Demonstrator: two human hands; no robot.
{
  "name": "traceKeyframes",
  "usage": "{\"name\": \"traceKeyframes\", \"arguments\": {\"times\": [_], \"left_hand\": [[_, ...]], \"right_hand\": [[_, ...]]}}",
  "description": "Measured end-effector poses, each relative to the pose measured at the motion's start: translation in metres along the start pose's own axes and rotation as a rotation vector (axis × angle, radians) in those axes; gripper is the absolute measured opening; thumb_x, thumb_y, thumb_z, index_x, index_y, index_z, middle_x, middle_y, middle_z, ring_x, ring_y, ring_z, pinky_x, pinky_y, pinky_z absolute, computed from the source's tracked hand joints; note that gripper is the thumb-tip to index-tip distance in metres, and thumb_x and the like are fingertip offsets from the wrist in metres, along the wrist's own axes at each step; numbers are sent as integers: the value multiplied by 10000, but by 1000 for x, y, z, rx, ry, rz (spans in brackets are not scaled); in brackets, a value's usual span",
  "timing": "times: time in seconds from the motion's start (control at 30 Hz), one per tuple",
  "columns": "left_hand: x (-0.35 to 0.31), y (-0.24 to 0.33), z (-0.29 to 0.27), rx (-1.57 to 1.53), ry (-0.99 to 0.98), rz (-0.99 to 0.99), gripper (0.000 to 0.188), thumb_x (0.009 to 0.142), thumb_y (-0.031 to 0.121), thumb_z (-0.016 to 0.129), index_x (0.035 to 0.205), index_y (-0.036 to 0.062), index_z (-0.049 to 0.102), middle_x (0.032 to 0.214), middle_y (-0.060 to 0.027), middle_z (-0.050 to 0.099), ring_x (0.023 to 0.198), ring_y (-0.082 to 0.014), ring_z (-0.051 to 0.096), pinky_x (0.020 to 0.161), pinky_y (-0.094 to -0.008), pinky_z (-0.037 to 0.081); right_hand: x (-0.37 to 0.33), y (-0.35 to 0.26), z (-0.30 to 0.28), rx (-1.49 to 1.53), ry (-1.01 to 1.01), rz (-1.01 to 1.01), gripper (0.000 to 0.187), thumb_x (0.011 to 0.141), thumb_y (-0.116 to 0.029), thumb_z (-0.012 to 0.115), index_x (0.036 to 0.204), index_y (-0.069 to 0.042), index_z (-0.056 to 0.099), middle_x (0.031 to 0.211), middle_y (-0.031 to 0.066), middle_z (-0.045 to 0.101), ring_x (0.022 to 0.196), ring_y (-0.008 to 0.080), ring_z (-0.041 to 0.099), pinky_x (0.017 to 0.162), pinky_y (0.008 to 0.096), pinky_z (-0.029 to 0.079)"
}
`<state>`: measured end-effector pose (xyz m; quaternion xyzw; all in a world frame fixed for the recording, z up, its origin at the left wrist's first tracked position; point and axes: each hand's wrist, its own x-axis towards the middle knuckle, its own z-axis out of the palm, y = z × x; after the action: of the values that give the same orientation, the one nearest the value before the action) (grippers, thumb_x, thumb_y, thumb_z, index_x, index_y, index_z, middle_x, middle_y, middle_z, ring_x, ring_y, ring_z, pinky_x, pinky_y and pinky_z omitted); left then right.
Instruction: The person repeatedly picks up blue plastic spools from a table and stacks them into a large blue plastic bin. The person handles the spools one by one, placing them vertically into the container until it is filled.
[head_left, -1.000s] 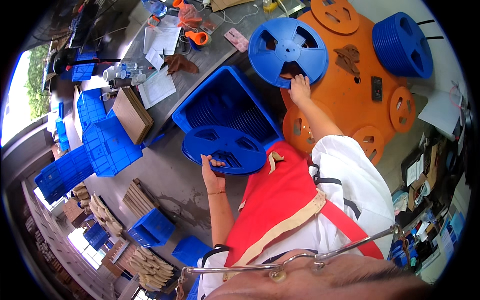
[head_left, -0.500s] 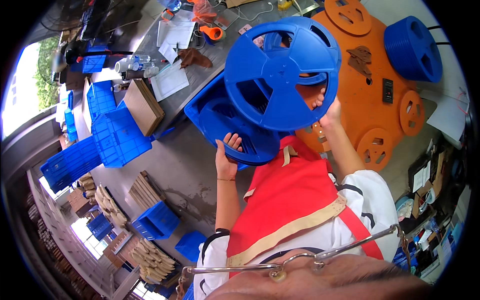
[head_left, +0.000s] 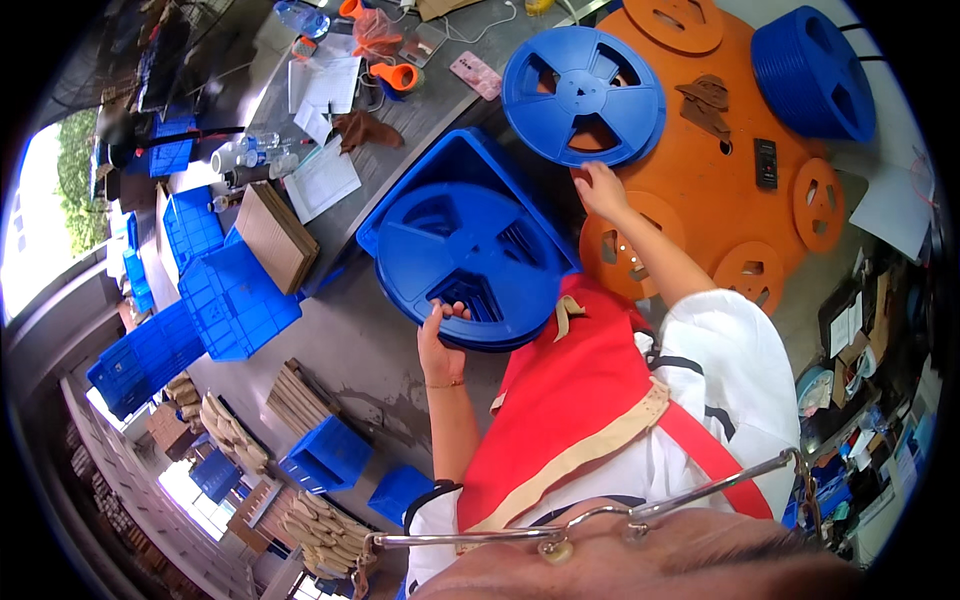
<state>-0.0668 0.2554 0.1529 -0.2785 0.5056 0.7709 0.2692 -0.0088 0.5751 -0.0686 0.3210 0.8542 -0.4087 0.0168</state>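
A stack of blue plastic reels (head_left: pixel 420 235), with wedge-shaped cut-outs, lies by the near side of a blue bin (head_left: pixel 372 225). My left hand (head_left: pixel 440 345) is closed on the near rim of the top reel, fingertips showing at a cut-out. Another blue reel (head_left: pixel 582 92) lies flat at the far left of a large orange round table (head_left: pixel 745 215). Just below that reel's near edge is my right hand (head_left: pixel 605 192), fingers apart with nothing seen in them. Whether its fingertips touch the rim is unclear.
A tall stack of blue reels (head_left: pixel 815 75) stands at the table's far right. Orange discs (head_left: pixel 820 205) ring the table; a brown glove (head_left: pixel 705 105) and black control box (head_left: pixel 765 163) lie on it. The grey workbench (head_left: pixel 430 120) holds papers, bottles and a phone (head_left: pixel 476 75).
The reel I held up has moved away from me and rightward onto the orange table. My right hand has come off it. My left hand now grips the stack's top reel.
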Motion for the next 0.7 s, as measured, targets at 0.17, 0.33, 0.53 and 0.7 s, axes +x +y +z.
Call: {"name": "traceKeyframes", "arguments": {"times": [0.17, 0.33, 0.53, 0.7], "left_hand": [[-3, -2, -13, -39, -73, 30, 187, 883, 181, 544, 1025, 60, 543, 798, -15, 552, 739, -144, 544, 696, -317, 473], [-9, 6, -17, -146, -37, -37, 362, 902, 407, 485, 1042, 80, 550, 688, 28, 431, 663, -95, 459, 654, -280, 440], [-2, 2, -16, -27, 29, -27, 364, 912, 378, 476, 1062, 53, 543, 768, -9, 538, 701, -127, 512, 641, -296, 448], [10, 1, -2, 21, -18, -70, 369, 920, 350, 464, 1117, 43, 518, 1033, -76, 596, 829, -178, 564, 671, -305, 460]], "right_hand": [[31, 10, -3, -519, -95, -24, 633, 761, -241, 632, 1293, -45, 351, 1329, 144, 374, 1278, 279, 298, 1010, 465, 251], [17, -13, -19, -482, -8, -237, 431, 718, -205, 681, 1088, -46, 528, 1115, 113, 517, 1061, 263, 467, 879, 418, 358], [-38, -77, -86, 370, 484, -453, 238, 804, -233, 628, 912, -27, 580, 781, 83, 552, 714, 196, 540, 655, 308, 437], [-59, -85, -115, 1711, 302, 403, 399, 941, -388, 337, 885, -36, 516, 604, 38, 461, 513, 144, 446, 511, 278, 401]]}}
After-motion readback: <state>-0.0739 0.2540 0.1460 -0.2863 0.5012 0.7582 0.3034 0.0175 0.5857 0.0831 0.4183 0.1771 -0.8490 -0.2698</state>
